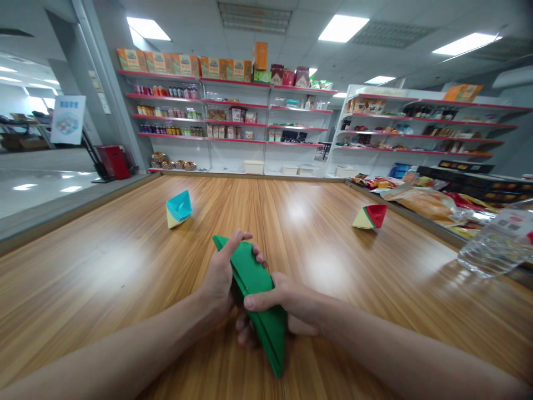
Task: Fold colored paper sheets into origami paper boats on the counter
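Observation:
A folded green paper shape (255,289) is held just above the wooden table (125,266), between both hands. My left hand (222,275) wraps round its upper left part, thumb along the top edge and fingertips showing over the far side. My right hand (277,311) pinches the lower right part, thumb pressed flat on the green face and fingers curled beneath. The paper's long point reaches down toward me.
A teal and yellow folded paper piece (179,209) lies at the table's far left, a red and yellow one (370,216) at the far right. A clear plastic bottle (497,244) lies at the right edge, beside snack packets (425,200). Shop shelves (233,116) line the back.

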A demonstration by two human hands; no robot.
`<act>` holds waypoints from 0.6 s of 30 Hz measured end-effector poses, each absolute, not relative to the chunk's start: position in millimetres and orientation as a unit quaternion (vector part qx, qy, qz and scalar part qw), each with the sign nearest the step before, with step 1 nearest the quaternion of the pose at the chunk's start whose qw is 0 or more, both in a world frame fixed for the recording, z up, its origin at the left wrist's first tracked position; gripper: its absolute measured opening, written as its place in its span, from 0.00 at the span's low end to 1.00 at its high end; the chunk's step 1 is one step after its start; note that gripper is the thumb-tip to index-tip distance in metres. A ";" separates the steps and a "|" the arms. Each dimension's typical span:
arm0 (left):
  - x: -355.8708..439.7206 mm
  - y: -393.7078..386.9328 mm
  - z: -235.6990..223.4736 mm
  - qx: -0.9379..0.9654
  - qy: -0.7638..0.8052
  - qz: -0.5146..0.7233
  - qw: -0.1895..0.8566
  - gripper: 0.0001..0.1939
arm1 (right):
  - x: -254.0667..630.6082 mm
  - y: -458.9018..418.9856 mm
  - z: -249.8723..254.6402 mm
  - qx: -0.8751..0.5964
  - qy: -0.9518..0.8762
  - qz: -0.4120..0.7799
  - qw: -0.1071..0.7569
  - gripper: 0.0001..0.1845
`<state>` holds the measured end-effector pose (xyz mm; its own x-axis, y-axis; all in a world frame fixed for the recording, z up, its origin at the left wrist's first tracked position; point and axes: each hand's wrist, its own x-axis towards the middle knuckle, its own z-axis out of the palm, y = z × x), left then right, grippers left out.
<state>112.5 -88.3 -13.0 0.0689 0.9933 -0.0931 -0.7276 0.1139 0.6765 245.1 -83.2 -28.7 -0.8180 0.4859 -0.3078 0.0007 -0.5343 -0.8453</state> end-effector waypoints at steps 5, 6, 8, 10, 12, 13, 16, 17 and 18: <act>97.4 -70.4 -26.0 0.259 0.303 0.661 0.636 0.20 | 255.6 -63.6 -32.6 -0.360 -0.637 0.584 0.351 0.22; 95.5 -66.4 -28.8 0.270 0.312 0.660 0.627 0.20 | 258.3 -59.4 -33.4 -0.381 -0.659 0.538 0.362 0.20; 93.8 -60.2 -33.9 0.298 0.334 0.651 0.613 0.20 | 263.4 -52.0 -35.0 -0.410 -0.678 0.487 0.368 0.20; 94.1 -57.0 -37.8 0.320 0.354 0.642 0.600 0.20 | 267.4 -45.8 -36.1 -0.413 -0.677 0.488 0.365 0.21; 94.8 -55.9 -40.2 0.325 0.363 0.644 0.590 0.21 | 270.7 -40.7 -36.4 -0.390 -0.665 0.527 0.357 0.21; 94.9 -55.5 -40.9 0.321 0.366 0.650 0.583 0.21 | 272.3 -38.5 -36.2 -0.376 -0.658 0.547 0.355 0.21; 93.0 -53.3 -41.4 0.291 0.385 0.683 0.549 0.19 | 277.8 -34.6 -33.7 -0.381 -0.664 0.495 0.410 0.21; 91.7 -51.9 -41.6 0.281 0.394 0.696 0.531 0.18 | 279.3 -34.9 -32.4 -0.401 -0.676 0.424 0.450 0.20; 90.3 -50.3 -41.9 0.275 0.402 0.707 0.513 0.17 | 280.5 -36.3 -30.9 -0.418 -0.688 0.335 0.491 0.18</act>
<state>90.3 -50.3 -41.9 -0.3228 0.9462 -0.0232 -0.5041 -0.1511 0.8503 280.5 -36.3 -30.9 -0.1695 0.9027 0.3954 0.2460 0.4273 -0.8700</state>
